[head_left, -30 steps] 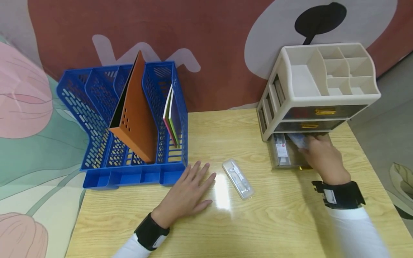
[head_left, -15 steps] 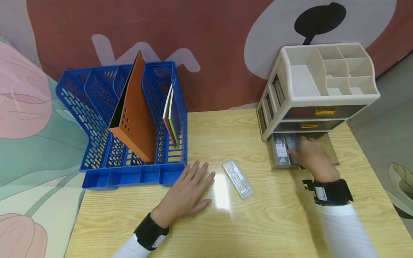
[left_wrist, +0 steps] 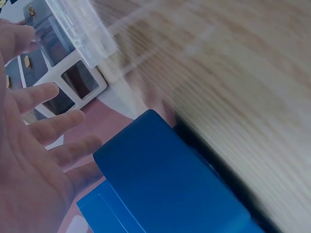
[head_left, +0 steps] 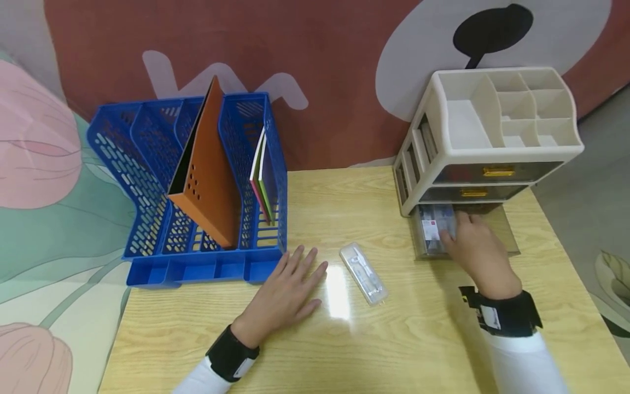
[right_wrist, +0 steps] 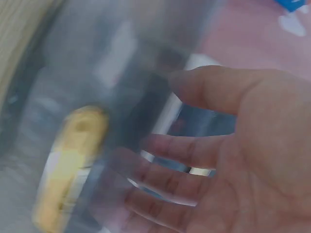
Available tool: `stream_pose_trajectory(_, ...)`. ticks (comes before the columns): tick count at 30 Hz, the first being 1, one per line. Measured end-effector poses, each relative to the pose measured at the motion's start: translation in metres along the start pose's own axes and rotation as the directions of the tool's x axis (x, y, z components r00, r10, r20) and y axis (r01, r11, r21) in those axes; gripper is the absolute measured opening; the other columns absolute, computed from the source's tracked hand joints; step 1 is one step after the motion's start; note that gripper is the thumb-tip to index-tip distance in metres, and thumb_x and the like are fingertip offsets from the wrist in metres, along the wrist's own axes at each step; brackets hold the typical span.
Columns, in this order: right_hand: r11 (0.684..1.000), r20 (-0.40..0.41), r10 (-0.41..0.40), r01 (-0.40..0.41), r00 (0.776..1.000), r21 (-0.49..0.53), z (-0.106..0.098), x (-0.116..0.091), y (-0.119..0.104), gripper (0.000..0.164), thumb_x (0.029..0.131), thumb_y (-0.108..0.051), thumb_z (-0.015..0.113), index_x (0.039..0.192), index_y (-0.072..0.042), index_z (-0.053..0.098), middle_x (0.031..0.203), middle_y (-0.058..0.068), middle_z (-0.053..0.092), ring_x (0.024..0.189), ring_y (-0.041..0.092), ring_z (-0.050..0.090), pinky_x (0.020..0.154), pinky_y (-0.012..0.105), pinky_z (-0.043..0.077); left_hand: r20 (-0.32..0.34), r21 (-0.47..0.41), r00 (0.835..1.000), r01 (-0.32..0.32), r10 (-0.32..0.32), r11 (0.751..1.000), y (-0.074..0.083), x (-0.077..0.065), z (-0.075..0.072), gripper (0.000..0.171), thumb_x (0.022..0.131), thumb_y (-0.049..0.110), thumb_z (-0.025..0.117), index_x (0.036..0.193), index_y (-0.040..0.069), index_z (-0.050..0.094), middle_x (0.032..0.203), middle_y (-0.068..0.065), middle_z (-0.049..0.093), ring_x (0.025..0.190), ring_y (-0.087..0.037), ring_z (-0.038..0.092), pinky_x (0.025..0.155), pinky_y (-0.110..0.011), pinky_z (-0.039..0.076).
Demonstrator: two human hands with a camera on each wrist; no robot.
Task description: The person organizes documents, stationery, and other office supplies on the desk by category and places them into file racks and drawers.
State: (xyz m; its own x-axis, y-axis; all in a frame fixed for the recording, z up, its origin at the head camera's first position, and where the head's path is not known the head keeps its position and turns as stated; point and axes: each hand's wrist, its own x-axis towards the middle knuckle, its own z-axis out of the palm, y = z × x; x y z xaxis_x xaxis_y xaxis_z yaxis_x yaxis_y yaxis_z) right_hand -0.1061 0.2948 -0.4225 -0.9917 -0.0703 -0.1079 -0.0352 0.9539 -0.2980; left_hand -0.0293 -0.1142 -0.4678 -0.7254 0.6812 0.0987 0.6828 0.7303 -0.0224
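My right hand (head_left: 477,251) reaches into the pulled-out bottom drawer (head_left: 508,241) of a small white drawer unit (head_left: 512,155). Its thumb and fingers are spread loosely, with nothing gripped between them. To the left of the fingertips lies a clear plastic packet (head_left: 445,214), beside an item with a white label (head_left: 430,230). In the right wrist view the see-through drawer front with its gold handle (right_wrist: 73,160) partly covers the fingertips. My left hand (head_left: 283,293) rests palm down on the table, fingers straight, near the blue file rack (head_left: 202,256).
A clear flat case (head_left: 363,273) with small pieces inside lies on the table between the hands. The blue rack holds an orange folder (head_left: 211,191) and thin booklets (head_left: 266,186). Open compartments (head_left: 521,104) top the drawer unit. A patterned cloth (head_left: 339,82) hangs behind.
My right hand has moved left within the drawer and let go of the clear packet, which now lies beside the labelled item. The left hand stays put.
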Motion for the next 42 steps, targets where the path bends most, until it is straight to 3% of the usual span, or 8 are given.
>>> stream_pose_trajectory(5, 0.992, -0.199, -0.123, 0.114, 0.972, -0.055, -0.007, -0.018, -0.023, 0.058, 0.095, -0.024, 0.071, 0.131, 0.018, 0.052, 0.114, 0.042, 0.058, 0.102, 0.059, 0.06, 0.074, 0.07, 0.053, 0.001, 0.014, 1.0, 0.01, -0.01, 1.0, -0.001, 0.003, -0.001, 0.07, 0.098, 0.05, 0.062, 0.158, 0.017, 0.043, 0.164, -0.018, 0.039, 0.15, -0.043, 0.037, 0.119, -0.059, 0.037)
stream_pose_trajectory(9, 0.967, -0.349, -0.257, 0.239, 0.901, -0.093, -0.009, -0.029, -0.041, 0.051, 0.087, -0.017, 0.079, 0.123, 0.015, 0.061, 0.103, 0.035, 0.064, 0.087, 0.051, 0.065, 0.065, 0.064, 0.054, 0.003, -0.001, 1.0, 0.02, -0.02, 1.0, 0.0, 0.007, -0.003, 0.068, 0.098, 0.046, 0.064, 0.157, 0.018, 0.044, 0.164, -0.017, 0.04, 0.151, -0.042, 0.037, 0.119, -0.059, 0.038)
stream_pose_trajectory(13, 0.934, -0.36, -0.346, 0.353, 0.866, -0.051, -0.006, -0.036, -0.059, 0.047, 0.086, -0.012, 0.079, 0.123, 0.011, 0.063, 0.109, 0.03, 0.066, 0.088, 0.045, 0.068, 0.069, 0.059, 0.057, 0.0, -0.008, 1.0, 0.01, -0.01, 1.0, 0.003, 0.011, -0.004, 0.064, 0.099, 0.041, 0.064, 0.156, 0.017, 0.046, 0.163, -0.016, 0.041, 0.15, -0.042, 0.039, 0.119, -0.058, 0.038)
stream_pose_trajectory(17, 0.902, -0.313, -0.41, 0.432, 0.856, 0.001, 0.01, -0.04, -0.07, 0.045, 0.089, -0.013, 0.075, 0.127, 0.007, 0.062, 0.114, 0.024, 0.067, 0.093, 0.037, 0.068, 0.072, 0.051, 0.061, -0.009, -0.013, 1.0, 0.016, -0.016, 1.0, 0.006, 0.014, -0.001, 0.063, 0.099, 0.039, 0.064, 0.156, 0.016, 0.047, 0.163, -0.017, 0.04, 0.15, -0.043, 0.039, 0.12, -0.058, 0.037)
stream_pose_trajectory(24, 0.913, -0.207, -0.389, 0.406, 0.898, 0.047, 0.044, -0.045, -0.079, 0.061, 0.091, -0.022, 0.077, 0.139, 0.008, 0.053, 0.126, 0.028, 0.062, 0.113, 0.044, 0.065, 0.09, 0.056, 0.059, -0.029, -0.017, 0.998, 0.052, -0.052, 0.999, 0.005, 0.027, 0.002, 0.064, 0.098, 0.038, 0.065, 0.155, 0.013, 0.047, 0.16, -0.02, 0.043, 0.147, -0.045, 0.042, 0.115, -0.06, 0.042)
stream_pose_trajectory(32, 0.947, -0.082, -0.307, 0.313, 0.948, 0.071, 0.072, -0.045, -0.094, 0.084, 0.089, -0.039, 0.08, 0.145, 0.012, 0.046, 0.136, 0.034, 0.057, 0.124, 0.049, 0.058, 0.101, 0.06, 0.053, -0.006, -0.046, 0.994, 0.108, -0.108, 0.993, 0.003, 0.038, 0.003, 0.064, 0.099, 0.038, 0.065, 0.156, 0.014, 0.046, 0.161, -0.02, 0.042, 0.147, -0.045, 0.041, 0.117, -0.059, 0.04)
stream_pose_trajectory(37, 0.964, -0.023, -0.259, 0.26, 0.966, 0.06, 0.083, -0.04, -0.104, 0.088, 0.088, -0.045, 0.08, 0.144, 0.014, 0.047, 0.134, 0.034, 0.057, 0.119, 0.048, 0.06, 0.093, 0.058, 0.057, -0.011, -0.08, 0.992, 0.121, -0.123, 0.989, 0.003, 0.042, 0.005, 0.064, 0.098, 0.036, 0.067, 0.155, 0.013, 0.047, 0.16, -0.021, 0.043, 0.147, -0.045, 0.042, 0.117, -0.059, 0.04)
stream_pose_trajectory(42, 0.969, 0.001, -0.243, 0.243, 0.97, 0.053, 0.09, -0.033, -0.113, 0.082, 0.084, -0.048, 0.083, 0.134, 0.012, 0.054, 0.118, 0.029, 0.061, 0.102, 0.043, 0.062, 0.072, 0.051, 0.06, -0.005, -0.089, 0.991, 0.132, -0.133, 0.987, 0.004, 0.044, 0.006, 0.064, 0.098, 0.036, 0.067, 0.155, 0.013, 0.047, 0.16, -0.021, 0.043, 0.147, -0.045, 0.042, 0.118, -0.059, 0.04)
